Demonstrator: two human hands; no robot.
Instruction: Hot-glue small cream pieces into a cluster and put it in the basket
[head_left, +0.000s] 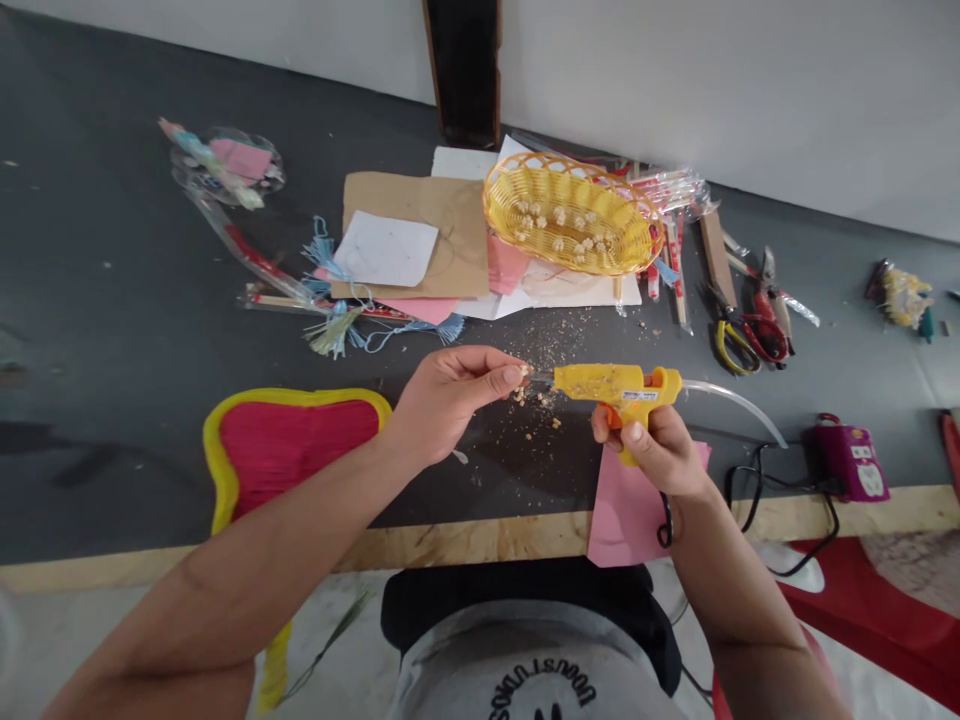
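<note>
My right hand (660, 445) is wrapped round the handle of a yellow glue gun (600, 380), its fingers at the orange trigger. A clear glue stick (739, 402) curves out of the gun's back end. The nozzle points left, toward the fingertips of my left hand (457, 395). Between that thumb and forefinger I pinch a small pale beige piece (523, 370), mostly hidden by the fingers; its exact kind is too small to tell. The nozzle tip is very close to it, and whether they touch I cannot tell. Pale crumbs (544, 395) lie scattered on the dark table below.
Behind my hands, a yellow wicker basket (517, 235) holds several small pale clusters. Cardboard (465, 240) and papers lie beside it, with blue tassels (322, 245). Scissors (739, 350) and pliers are to the right, near a purple box (851, 460) with black cable. A yellow-rimmed red piece (300, 450) lies left.
</note>
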